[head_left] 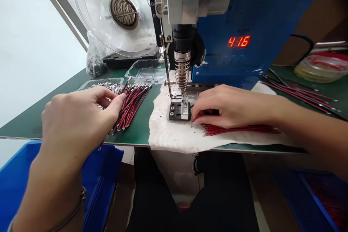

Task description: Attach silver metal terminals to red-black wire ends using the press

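Two bare hands are under our observation at the table (pixel 54 96); bearings are taken from the black base (pixel 174 110) under the press (pixel 183 45).

At 9 o'clock we find the left hand (pixel 78 117), thumb and forefinger pinching a red wire (pixel 127 85) above the left pile (pixel 133 107). That wire's upper end points to 1 o'clock; its lower end, at 7, passes the table edge. The pile itself is red and black, with silvery tips mostly toward 1 o'clock.

At 3 o'clock, the right hand (pixel 228 107) has its fingers curled and its thumb and forefinger close together, just beside the base. We cannot tell whether anything lies between those fingertips. The right pile (pixel 244 129), also red, lies at between 3 and 4 on the pale cloth (pixel 165 136), partly covered by hand and forearm.

We record a red display (pixel 239 41) reading 416, at between 1 and 2. Loose terminals (pixel 111 87) sit at between 9 and 10, a clear tray (pixel 141 69) at between 10 and 11, and a large reel (pixel 95 3) at 11. Blue bins show at 8 (pixel 102 177) and 4 o'clock.
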`<state>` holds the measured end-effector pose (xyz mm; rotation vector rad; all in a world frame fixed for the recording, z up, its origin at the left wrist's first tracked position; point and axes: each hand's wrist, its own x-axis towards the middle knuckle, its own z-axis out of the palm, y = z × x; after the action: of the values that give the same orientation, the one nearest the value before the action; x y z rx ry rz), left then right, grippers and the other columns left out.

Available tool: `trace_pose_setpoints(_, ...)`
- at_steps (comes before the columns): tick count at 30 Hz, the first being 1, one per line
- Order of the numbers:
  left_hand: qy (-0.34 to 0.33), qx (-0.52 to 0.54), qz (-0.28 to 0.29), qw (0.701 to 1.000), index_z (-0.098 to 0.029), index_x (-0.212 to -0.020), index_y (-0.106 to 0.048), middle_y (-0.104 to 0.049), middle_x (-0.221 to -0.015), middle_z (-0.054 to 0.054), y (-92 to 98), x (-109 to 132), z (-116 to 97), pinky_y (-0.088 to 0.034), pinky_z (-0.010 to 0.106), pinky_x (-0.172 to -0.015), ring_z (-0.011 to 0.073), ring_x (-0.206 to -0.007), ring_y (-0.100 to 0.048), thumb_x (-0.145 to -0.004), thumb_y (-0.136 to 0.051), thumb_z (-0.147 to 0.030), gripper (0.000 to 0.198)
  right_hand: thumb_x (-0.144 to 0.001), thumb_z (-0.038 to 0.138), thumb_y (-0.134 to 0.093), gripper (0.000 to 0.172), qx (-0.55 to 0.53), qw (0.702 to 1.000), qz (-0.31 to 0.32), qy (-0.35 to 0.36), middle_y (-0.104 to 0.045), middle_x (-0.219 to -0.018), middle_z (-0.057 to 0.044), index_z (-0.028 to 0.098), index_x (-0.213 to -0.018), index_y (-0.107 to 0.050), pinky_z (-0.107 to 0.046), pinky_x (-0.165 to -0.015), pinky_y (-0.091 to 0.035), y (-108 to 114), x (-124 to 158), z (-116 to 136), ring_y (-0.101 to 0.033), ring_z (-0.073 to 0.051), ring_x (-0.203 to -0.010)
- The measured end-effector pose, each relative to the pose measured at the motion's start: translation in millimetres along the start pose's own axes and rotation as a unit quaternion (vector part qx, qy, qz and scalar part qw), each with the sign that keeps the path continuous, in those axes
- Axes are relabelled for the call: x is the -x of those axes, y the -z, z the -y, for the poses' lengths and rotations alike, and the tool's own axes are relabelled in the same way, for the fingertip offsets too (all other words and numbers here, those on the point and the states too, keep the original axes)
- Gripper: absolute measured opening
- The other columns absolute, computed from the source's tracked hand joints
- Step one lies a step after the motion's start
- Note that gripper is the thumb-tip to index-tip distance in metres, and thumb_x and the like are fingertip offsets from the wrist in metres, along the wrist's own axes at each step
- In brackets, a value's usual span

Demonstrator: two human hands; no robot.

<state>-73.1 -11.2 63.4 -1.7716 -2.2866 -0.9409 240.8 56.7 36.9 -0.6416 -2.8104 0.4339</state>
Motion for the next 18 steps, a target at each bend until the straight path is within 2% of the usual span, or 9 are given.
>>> trace_pose_setpoints(4, -0.016, -0.046, 0.039, 0.998, -0.027, -0.075, -0.076, -0.046, -0.072, 0.002, -6.4, -15.3, 3.4, -0.016, 0.034, -0.078, 0.0203, -0.071, -0.025, -0.087, -0.084, -0.046, 0.024, -0.109, 0.029, -0.071, 0.017, -0.021, 0.999, -0.015, 0.024, -0.085, -0.098, -0.002, 0.021, -0.103, -0.084, -0.033, -0.079, -0.049, 0.6, 1.2, -3.0, -0.075, -0.017, -0.088)
trace_pose_setpoints(8, -0.055, -0.051, 0.053, 0.996, -0.027, -0.072, -0.076, -0.042, -0.072, 0.001, -22.3, -27.7, 2.5, -0.014, 0.035, -0.078, 0.0207, -0.072, -0.024, -0.090, -0.085, -0.048, 0.030, -0.106, 0.025, -0.074, 0.013, -0.027, 0.999, -0.021, 0.038, -0.085, -0.095, -0.002, 0.020, -0.101, -0.085, -0.031, -0.077, -0.050, 1.1, 1.9, -2.7, -0.076, -0.017, -0.085)
trace_pose_setpoints(10, -0.043, -0.077, 0.062, 0.994, -0.026, -0.068, -0.075, -0.037, -0.069, 0.001, -30.9, -33.8, 0.8, -0.015, 0.035, -0.078, 0.0207, -0.072, -0.024, -0.088, -0.087, -0.044, 0.030, -0.105, 0.022, -0.073, 0.014, -0.024, 0.998, -0.028, 0.047, -0.085, -0.092, -0.002, 0.020, -0.098, -0.085, -0.031, -0.075, -0.050, 1.3, 2.4, -2.2, -0.075, -0.016, -0.081)
trace_pose_setpoints(13, -0.032, -0.096, 0.070, 0.992, -0.025, -0.061, -0.072, -0.032, -0.064, 0.000, -39.5, -37.7, -1.9, -0.020, 0.034, -0.080, 0.0209, -0.074, -0.031, -0.086, -0.089, -0.041, 0.034, -0.104, 0.017, -0.072, 0.015, -0.022, 0.997, -0.041, 0.069, -0.083, -0.086, -0.001, 0.019, -0.094, -0.083, -0.030, -0.073, -0.049, 1.4, 2.7, -1.3, -0.074, -0.015, -0.076)
trace_pose_setpoints(15, -0.057, -0.105, 0.057, 0.991, -0.025, -0.064, -0.073, -0.034, -0.065, 0.000, -40.3, -34.6, -4.9, -0.027, 0.034, -0.082, 0.0216, -0.076, -0.041, -0.087, -0.088, -0.045, 0.034, -0.103, 0.015, -0.073, 0.015, -0.024, 0.996, -0.046, 0.079, -0.082, -0.084, -0.001, 0.018, -0.092, -0.083, -0.029, -0.072, -0.049, 1.3, 2.6, -1.2, -0.073, -0.014, -0.075)
trace_pose_setpoints(18, -0.124, -0.189, 0.094, 0.970, -0.025, -0.087, -0.080, -0.054, -0.074, 0.005, -36.5, -26.7, -12.5, -0.039, 0.037, -0.081, 0.0290, -0.084, -0.060, -0.100, -0.070, -0.052, 0.031, -0.104, 0.014, -0.073, 0.016, -0.032, 0.994, -0.046, 0.091, -0.081, -0.084, -0.001, 0.018, -0.092, -0.083, -0.028, -0.070, -0.048, 0.9, 2.0, -2.7, -0.072, -0.013, -0.073)
